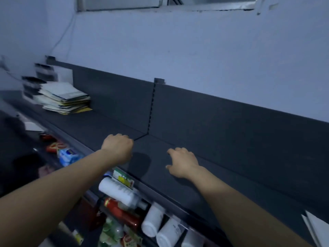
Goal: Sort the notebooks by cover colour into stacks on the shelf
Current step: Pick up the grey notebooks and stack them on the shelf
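The one clear pile of notebooks [65, 98], pale covers with yellow edges showing, lies at the far left end of the shelf [222, 166], well apart from both hands. Darker piles just behind it are too blurred to identify. The left hand [117, 147] is over the shelf's middle, fingers curled under and holding nothing, and the right hand [181, 162] rests there, fingers loosely spread and empty. No colour-sorted stacks can be confirmed, so most of the sorting is judged outstanding.
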A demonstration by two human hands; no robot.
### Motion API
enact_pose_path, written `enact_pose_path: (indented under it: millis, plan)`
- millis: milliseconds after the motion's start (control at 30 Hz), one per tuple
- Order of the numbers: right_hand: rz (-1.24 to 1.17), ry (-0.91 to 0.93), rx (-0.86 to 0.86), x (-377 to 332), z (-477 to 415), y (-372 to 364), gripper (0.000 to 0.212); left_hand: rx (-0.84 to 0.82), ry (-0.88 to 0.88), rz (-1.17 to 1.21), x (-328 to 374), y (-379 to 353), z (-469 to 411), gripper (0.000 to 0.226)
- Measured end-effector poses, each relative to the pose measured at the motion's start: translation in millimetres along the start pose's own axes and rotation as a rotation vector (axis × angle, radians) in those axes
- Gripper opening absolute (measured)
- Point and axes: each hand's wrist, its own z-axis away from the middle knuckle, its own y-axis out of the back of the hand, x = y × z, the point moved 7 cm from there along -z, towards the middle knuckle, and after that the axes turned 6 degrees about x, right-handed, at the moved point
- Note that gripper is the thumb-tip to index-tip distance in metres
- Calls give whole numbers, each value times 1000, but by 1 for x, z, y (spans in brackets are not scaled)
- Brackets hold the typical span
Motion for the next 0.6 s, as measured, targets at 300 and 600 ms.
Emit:
enact_pose_path:
  millis: [300, 600]
  plan:
    - [-11, 111, -17, -144, -107, -9, 49, -7, 90, -52, -164, -40, -7, 29]
    - [-24, 192, -25, -244, -199, -23, 52, -24, 164, -73, -275, -87, -31, 26]
